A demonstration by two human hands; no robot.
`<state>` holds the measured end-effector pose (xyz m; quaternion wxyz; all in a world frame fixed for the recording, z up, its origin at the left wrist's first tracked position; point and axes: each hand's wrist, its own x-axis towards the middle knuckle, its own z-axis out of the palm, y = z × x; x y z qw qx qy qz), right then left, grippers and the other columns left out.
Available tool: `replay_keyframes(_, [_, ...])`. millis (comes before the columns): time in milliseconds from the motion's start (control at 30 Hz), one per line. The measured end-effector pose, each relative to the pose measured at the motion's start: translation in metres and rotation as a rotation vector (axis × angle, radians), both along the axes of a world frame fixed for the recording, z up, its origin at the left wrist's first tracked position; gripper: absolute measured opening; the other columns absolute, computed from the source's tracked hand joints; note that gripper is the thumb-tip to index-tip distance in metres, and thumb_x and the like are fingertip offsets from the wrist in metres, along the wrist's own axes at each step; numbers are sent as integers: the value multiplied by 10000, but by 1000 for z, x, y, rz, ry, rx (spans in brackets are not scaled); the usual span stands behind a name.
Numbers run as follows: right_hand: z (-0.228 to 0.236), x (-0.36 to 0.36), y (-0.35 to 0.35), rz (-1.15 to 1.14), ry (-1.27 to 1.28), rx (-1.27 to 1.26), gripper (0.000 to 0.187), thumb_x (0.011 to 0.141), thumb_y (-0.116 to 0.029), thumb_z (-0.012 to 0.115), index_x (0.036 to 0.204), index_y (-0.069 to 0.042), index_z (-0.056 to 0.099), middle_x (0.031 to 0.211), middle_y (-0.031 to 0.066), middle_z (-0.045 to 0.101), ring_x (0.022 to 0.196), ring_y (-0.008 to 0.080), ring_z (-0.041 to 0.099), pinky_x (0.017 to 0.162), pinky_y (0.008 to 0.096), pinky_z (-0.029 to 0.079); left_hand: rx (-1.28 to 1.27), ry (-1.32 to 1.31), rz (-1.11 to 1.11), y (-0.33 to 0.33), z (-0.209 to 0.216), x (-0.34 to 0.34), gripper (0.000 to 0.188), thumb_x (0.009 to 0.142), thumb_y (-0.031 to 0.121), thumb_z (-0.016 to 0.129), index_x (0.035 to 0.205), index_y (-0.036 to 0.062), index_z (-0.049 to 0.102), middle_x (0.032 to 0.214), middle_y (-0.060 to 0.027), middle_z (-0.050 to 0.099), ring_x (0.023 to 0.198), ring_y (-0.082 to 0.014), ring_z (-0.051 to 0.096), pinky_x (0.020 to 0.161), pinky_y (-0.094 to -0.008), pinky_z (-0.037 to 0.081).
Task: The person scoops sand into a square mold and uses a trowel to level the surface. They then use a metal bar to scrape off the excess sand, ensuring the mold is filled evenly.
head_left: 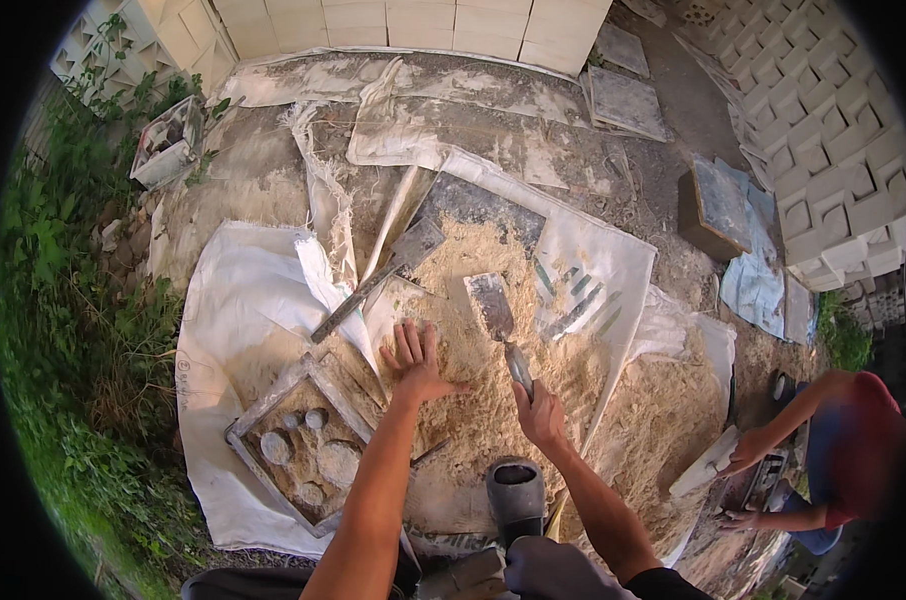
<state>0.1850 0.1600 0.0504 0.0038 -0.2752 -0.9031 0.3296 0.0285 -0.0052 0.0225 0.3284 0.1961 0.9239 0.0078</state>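
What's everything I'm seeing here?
Trowel: one, grey, in right hand.
Sandy material: one spread, tan, centre.
Sheets: several, white, beneath it.
Frame: one, grey, lower left.
Round pieces: about five, dusty grey, inside frame.
Bar: one, grey, left of centre.
Tub: one, white, upper left.
Plants: many, green, left.
Blocks: many, cream, top and upper right.
Box: one, brown, right.
Co-worker: one, red top, far right.
Boot: one, dark grey, lower centre.
Left hand: one, bare, over sandy material.
Right hand: one, bare, gripping trowel.

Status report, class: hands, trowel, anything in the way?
Right hand gripping trowel. Left hand spread over sandy heap. Trowel blade pointing forward. Rectangular frame beside left forearm, possibly crowding it.
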Motion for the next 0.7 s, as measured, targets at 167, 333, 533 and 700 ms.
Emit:
replay_keyframes(167, [32, -66, -4, -75, 34, 11, 363, 897, -374, 494, 828, -18, 477, 591, 234, 566, 544, 422, 572, 484, 473, 448, -34, -50, 13, 5, 5, -3, 1438, 481, 773, 658, 1399, 36, -169, 1432, -269, -217, 1314, -402, -257, 977, -672, -46])
replay_keyframes(333, [-10, -43, -1, 75, -172, 102, 357, 890, -376, 499, 858, -21, 479, 585, 215, 574, 513, 381, 585, 456, 464, 460, -12, -24, 11, 4, 9, -1, 1434, 483, 750, 680, 1403, 49, -169, 1430, -272, -220, 1312, -403, -260, 968, -679, -55])
replay_keyframes(533, [9, 33, -8, 103, -204, 46, 385, 883, -396, 512, 853, -13, 479, 546, 218, 558, 508, 390, 589, 452, 461, 454, 26, 16, 45, 2, 6, 3, 1397, 485, 759, 666, 1422, 118, -149, 1457, -192, -225, 1333, -342, -251, 1009, -635, -70])
replay_keyframes(700, [20, -36, -18, 32, 74, 108, 352, 884, -356, 524, 800, -19, 469, 523, 208, 551, 485, 377, 587, 440, 445, 454, -38, -51, 63, 6, 14, 1, 1403, 484, 738, 688, 1422, 109, -144, 1455, -201, -220, 1330, -350, -254, 1006, -636, -73])
